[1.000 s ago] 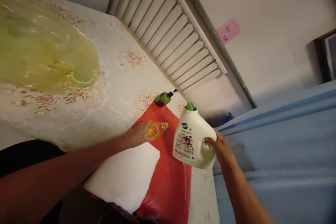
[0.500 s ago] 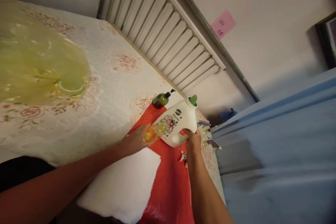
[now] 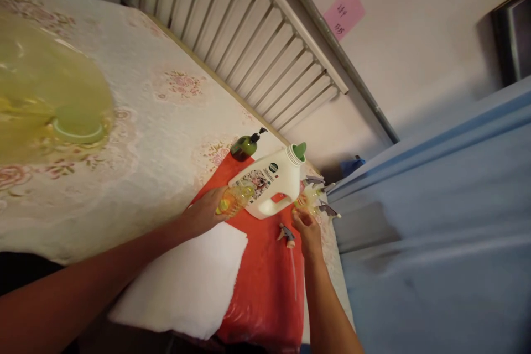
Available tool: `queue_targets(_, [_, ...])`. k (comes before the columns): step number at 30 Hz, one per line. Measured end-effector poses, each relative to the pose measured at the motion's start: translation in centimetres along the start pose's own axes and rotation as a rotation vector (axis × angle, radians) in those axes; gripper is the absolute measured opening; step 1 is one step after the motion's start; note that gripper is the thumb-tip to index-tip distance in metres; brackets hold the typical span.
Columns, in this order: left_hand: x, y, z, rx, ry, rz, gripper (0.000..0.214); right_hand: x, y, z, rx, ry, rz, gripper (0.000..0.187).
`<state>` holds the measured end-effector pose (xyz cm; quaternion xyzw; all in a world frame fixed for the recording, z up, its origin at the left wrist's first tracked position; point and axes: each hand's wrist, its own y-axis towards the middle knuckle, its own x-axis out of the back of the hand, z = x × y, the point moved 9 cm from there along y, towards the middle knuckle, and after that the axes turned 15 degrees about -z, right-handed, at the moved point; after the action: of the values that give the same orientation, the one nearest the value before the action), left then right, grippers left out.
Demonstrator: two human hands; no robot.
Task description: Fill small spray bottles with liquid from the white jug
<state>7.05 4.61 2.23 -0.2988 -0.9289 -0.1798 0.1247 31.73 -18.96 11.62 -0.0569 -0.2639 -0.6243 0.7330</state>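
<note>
The small clear bottle (image 3: 234, 202) of orange-yellow liquid is at the centre of the frame, gripped by the left hand (image 3: 203, 213); its fingers are closed around the lower part, and the neck points to the upper right. The bottle overlaps the front of the white jug (image 3: 284, 174); whether the two touch cannot be determined. The jug, right of centre, bears a printed label, a side handle and a green spout (image 3: 299, 150) in its uncapped neck. The right hand (image 3: 309, 229), below and right of the jug, is clear of the handle, with fingers bent; whether they grip anything cannot be told. Beside its fingertips is a cluster of spray bottles (image 3: 309, 194) with grey triggers, partly hidden. A loose trigger head (image 3: 287, 235) with a thin tube lies just left of that hand, on the red sheet (image 3: 265, 276). A white cloth (image 3: 182, 282) covers part of the sheet at lower centre. Above the jug's left side stands a green pump bottle (image 3: 244, 148) with a black pump. A floral tablecloth (image 3: 166, 166) extends to the upper left, where a yellow plastic bag (image 3: 83, 77) sits. A slatted panel (image 3: 232, 27) runs across the top centre, a pink note (image 3: 344, 14) is on the wall at upper right, and blue fabric (image 3: 435, 221) fills the right side.
</note>
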Motion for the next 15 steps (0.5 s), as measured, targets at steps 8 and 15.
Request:
queue_targets(8, [0.5, 0.2, -0.9, -0.044, -0.028, -0.014, 0.064, 5.6, -1.8, -6.7, -0.088, -0.38, -0.175, 0.04])
queue_targets(15, [0.2, 0.2, 0.0, -0.013, -0.016, -0.018, 0.069, 5.9, -3.1, -8.2, -0.048, -0.671, -0.185, 0.04])
